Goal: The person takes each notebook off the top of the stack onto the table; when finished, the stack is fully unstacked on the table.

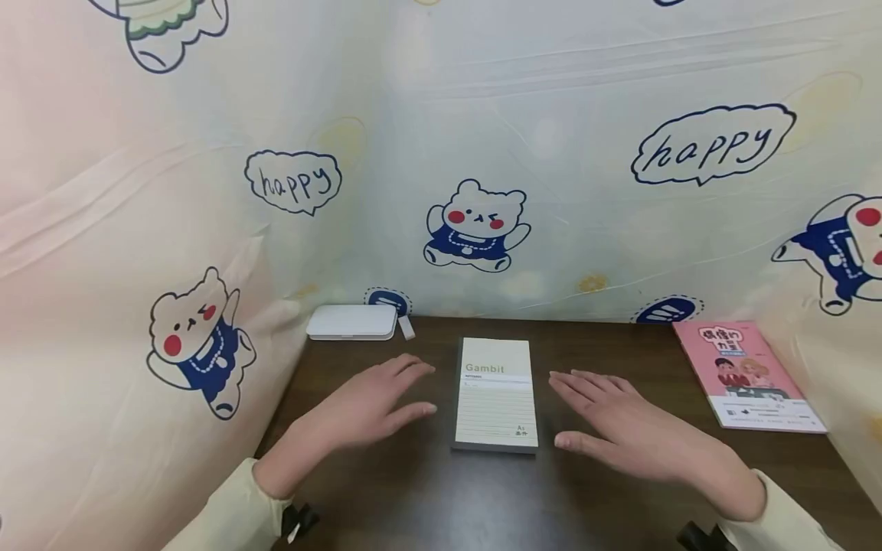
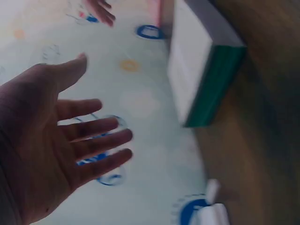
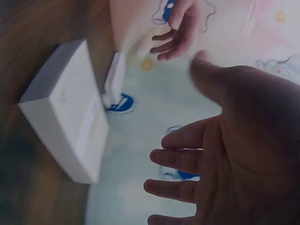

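Note:
A thick cream notepad (image 1: 495, 405) marked "Gambit", with ruled lines on its cover, lies on the dark wooden table between the two hands. On its left is the left hand (image 1: 375, 402), fingers extended and thumb apart, holding nothing. The right hand (image 1: 609, 421) is on the other side, its fingers likewise straight and its palm bare in the right wrist view. Gaps show between both hands and the notepad. One end of the notepad (image 2: 218, 82) looks green in the left wrist view; its pale side (image 3: 56, 136) faces the right wrist camera.
A white flat case (image 1: 351, 322) lies at the table's back left, with a small white stick-like piece (image 1: 406, 327) beside it. At the right edge lies a pink book (image 1: 744, 367). Behind the table (image 1: 482, 497) hangs a pale curtain (image 1: 586, 245) printed with bears.

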### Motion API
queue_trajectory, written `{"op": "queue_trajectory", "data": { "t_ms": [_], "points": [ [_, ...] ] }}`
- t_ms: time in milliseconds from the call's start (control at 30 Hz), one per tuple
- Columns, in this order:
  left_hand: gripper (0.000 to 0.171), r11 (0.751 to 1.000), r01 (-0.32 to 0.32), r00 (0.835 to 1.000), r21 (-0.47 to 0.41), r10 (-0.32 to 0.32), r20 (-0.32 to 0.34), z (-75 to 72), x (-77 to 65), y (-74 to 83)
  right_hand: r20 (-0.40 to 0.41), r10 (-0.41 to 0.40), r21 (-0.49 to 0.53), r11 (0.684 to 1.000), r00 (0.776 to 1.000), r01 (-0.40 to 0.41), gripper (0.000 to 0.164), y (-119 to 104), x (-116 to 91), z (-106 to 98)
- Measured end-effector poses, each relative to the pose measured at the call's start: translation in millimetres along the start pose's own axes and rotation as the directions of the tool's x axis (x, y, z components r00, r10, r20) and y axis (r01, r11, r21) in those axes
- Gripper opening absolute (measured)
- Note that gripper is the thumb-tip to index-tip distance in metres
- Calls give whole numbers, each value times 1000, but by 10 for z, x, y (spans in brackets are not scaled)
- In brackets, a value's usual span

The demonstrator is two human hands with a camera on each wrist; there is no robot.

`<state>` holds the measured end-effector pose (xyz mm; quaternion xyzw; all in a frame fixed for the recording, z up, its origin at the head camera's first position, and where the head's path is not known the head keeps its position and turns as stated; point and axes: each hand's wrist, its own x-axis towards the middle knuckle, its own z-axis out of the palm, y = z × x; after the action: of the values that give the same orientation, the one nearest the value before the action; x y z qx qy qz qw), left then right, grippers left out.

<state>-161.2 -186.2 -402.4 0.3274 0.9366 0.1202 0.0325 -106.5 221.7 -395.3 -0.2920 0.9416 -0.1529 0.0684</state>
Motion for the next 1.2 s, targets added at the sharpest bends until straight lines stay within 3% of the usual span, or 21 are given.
{"op": "queue_trajectory", "data": {
  "t_ms": [100,200,300,433,567,700,833,967,1200],
  "points": [
    [57,993,70,997,-92,-74,-36,168,113,-125,37,13,36,999,999,-14,95,156,84,137],
    [49,966,144,985,-216,-161,-61,343,224,-231,65,31,72,997,997,-35,102,319,182,296],
    [52,915,215,967,-342,-247,-54,533,329,-333,105,53,117,991,993,-66,105,438,290,475],
    [71,831,318,931,-456,-365,-16,846,462,-416,150,58,171,982,987,-84,106,506,422,684],
    [81,757,382,900,-531,-436,26,1175,608,-371,152,67,191,977,986,-96,105,534,499,810],
    [70,708,399,881,-583,-473,28,1395,691,-258,154,69,202,974,986,-99,106,541,550,897],
    [58,688,378,872,-619,-490,-12,1469,720,-184,158,82,211,971,984,-114,108,541,582,969],
    [53,691,371,863,-620,-503,-44,1470,743,-185,150,99,223,966,984,-132,108,554,590,1046],
    [39,666,381,829,-642,-554,-83,1491,781,-198,97,115,254,958,989,-136,103,600,544,1229]
  ]
}}
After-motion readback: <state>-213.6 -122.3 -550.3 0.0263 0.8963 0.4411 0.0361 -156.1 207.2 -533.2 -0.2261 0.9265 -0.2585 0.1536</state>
